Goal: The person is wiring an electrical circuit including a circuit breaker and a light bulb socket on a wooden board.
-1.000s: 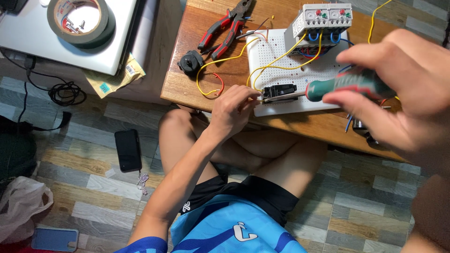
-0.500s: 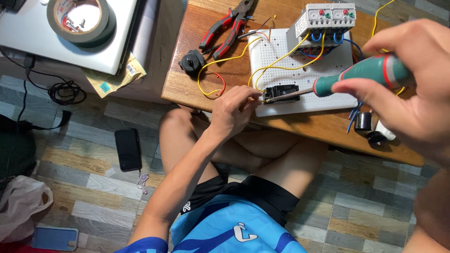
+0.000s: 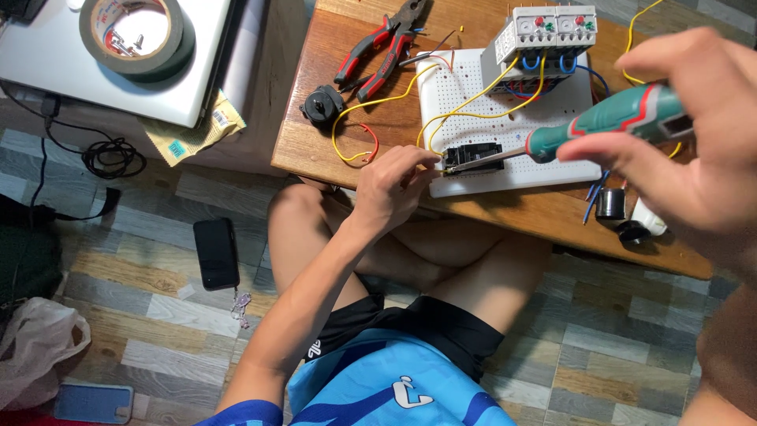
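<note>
The right hand (image 3: pixel 694 134) is closed around a green screwdriver (image 3: pixel 599 126). Its metal tip reaches away from the grip, down to a small black part (image 3: pixel 471 156) on the white board (image 3: pixel 512 126). The left hand (image 3: pixel 394 185) pinches a yellow wire (image 3: pixel 430 134) right beside that part. I think it helps to keep the tip straight, turn slowly, and hold the wire firm.

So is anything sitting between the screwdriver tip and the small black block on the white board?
Nothing visible. The screwdriver in the right hand runs unobstructed to the black block; yellow wires arc above it, and the left hand steadies its left end.
</note>
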